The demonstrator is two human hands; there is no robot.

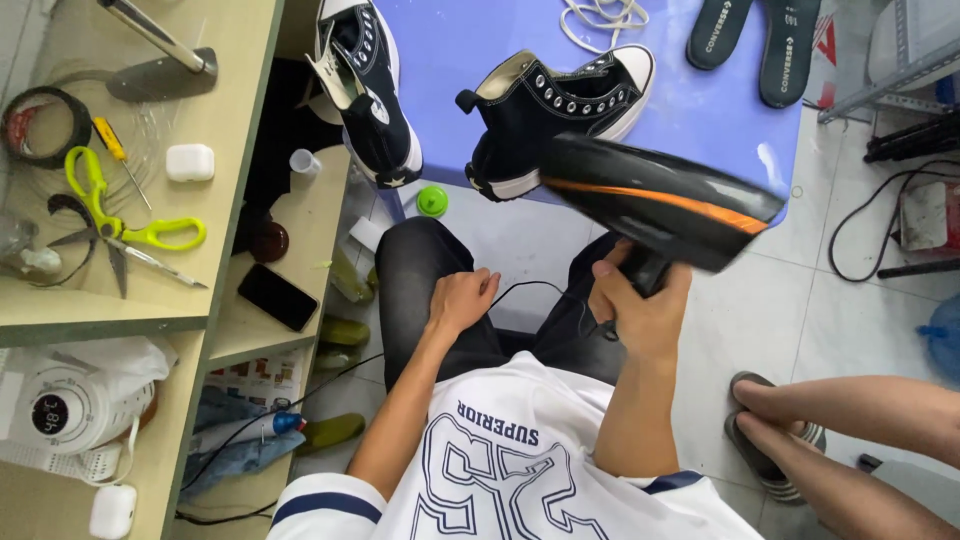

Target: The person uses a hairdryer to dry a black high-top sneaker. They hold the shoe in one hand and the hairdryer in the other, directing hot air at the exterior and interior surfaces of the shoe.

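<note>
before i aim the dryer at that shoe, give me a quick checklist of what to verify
1. Right hand grips the black hair dryer by its handle: ok.
2. Nozzle points toward the nearer black high-top shoe on the blue table: ok.
3. Left hand is free to steady the shoe; it rests on the knee: ok.
4. Shoe upright: not ok, it lies tipped on its side.
5. Cord clear of the legs: not ok, it crosses the lap.
6. Dryer switched on: cannot tell.

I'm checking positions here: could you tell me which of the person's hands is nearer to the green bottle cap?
Left. The left hand rests on the knee just below the green bottle cap; the right hand grips the hair dryer farther right.
</note>
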